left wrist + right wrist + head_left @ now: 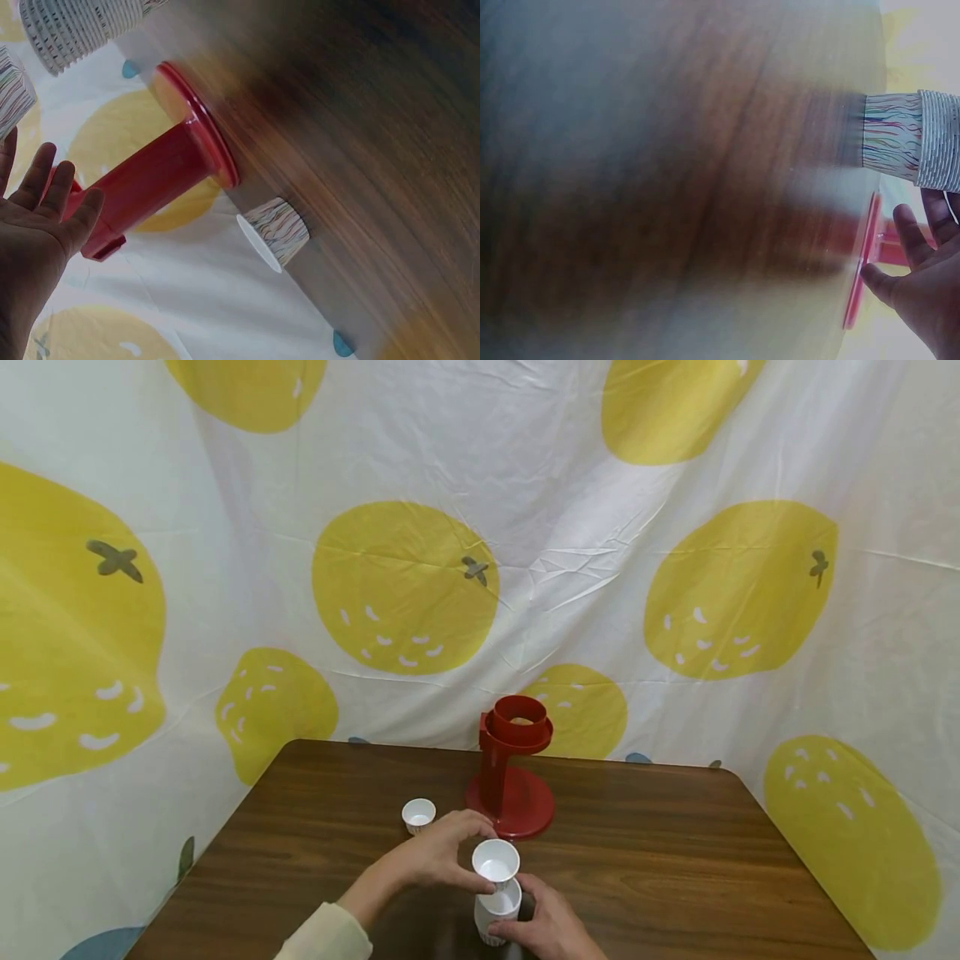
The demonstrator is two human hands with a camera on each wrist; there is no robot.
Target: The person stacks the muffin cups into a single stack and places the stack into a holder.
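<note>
My left hand (442, 853) pinches a small white paper cup (496, 861) between thumb and fingers. In the left wrist view this cup (13, 94) shows wavy coloured lines outside and stands apart from the stack. Just below it, my right hand (553, 923) grips a stack of nested paper cups (491, 930), whose rims show as ridges in the right wrist view. The stack (891, 136) stands upright near the table's front. A single upright cup (418, 813) sits on the table, beyond the left forearm.
Behind the hands rises a red stand (517, 797) with a round base, a post and a ring-shaped top; something tan shows inside the ring. The brown wooden table (675, 852) meets a hanging white cloth (555, 485) printed with yellow lemons.
</note>
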